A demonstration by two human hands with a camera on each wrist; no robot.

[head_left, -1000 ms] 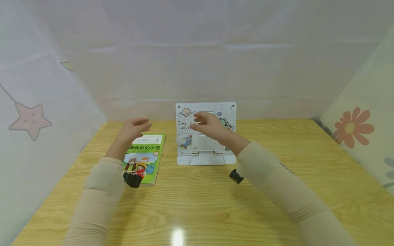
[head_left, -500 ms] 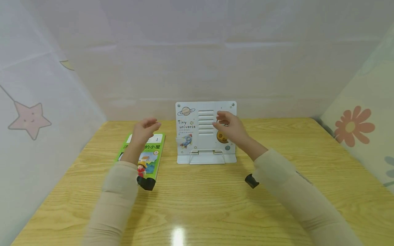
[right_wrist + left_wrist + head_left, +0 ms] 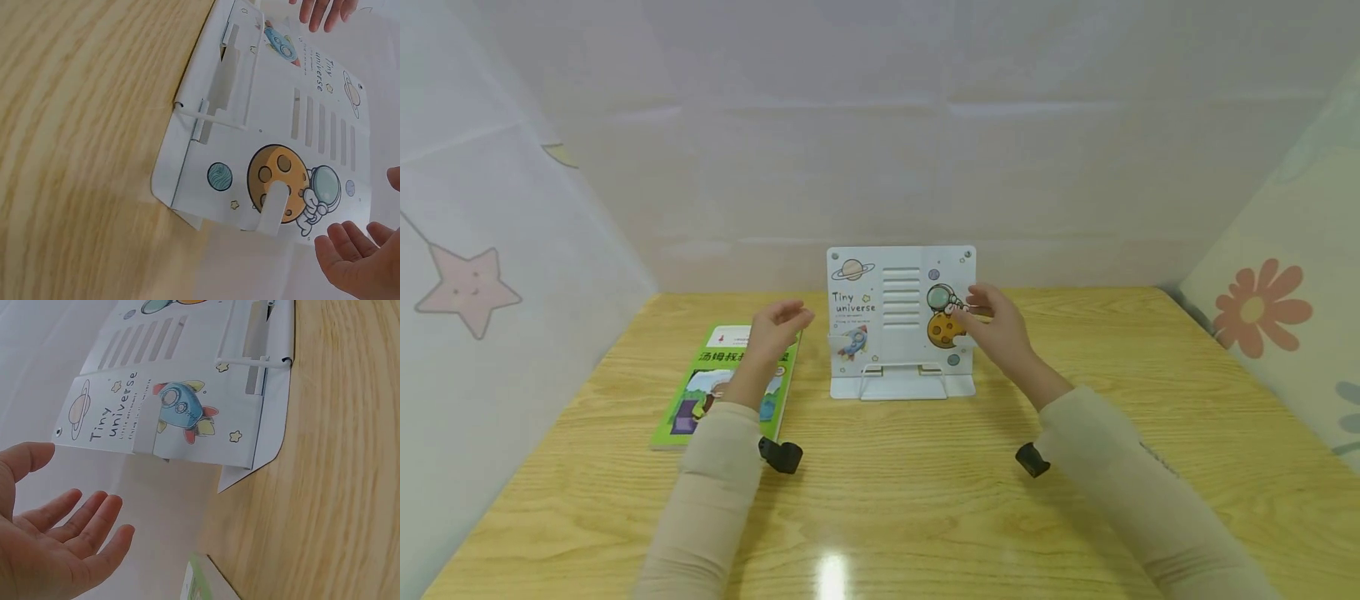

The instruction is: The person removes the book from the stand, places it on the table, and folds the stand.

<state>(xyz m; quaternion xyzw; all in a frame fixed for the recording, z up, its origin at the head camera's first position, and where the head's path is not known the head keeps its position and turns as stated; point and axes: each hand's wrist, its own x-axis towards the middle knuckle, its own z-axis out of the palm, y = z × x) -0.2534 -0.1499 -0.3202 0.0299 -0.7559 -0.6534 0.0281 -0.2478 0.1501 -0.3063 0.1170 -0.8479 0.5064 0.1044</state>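
A white book stand [image 3: 901,333] with space drawings and the words "Tiny universe" stands upright at the middle of the table. Just off its left side is my left hand [image 3: 777,333], fingers loosely bent, holding nothing. In the left wrist view, the left hand [image 3: 62,540] shows its thumb spread from the fingers near the stand's corner. My right hand [image 3: 1000,329] overlaps the stand's right edge in the head view. The right wrist view has the right hand [image 3: 365,253] beside the astronaut drawing, its fingers relaxed around nothing.
A green picture book [image 3: 681,417] lies on the wooden table [image 3: 895,500] at left, partly behind my left forearm. Pale cloth [image 3: 880,167] hangs behind and at both sides. Black wrist cameras [image 3: 782,456] hang under the sleeves.
Both hands have moved to the right in the head view, the left off much of the green book and the right from the stand's middle to its right edge. The stand stays put.
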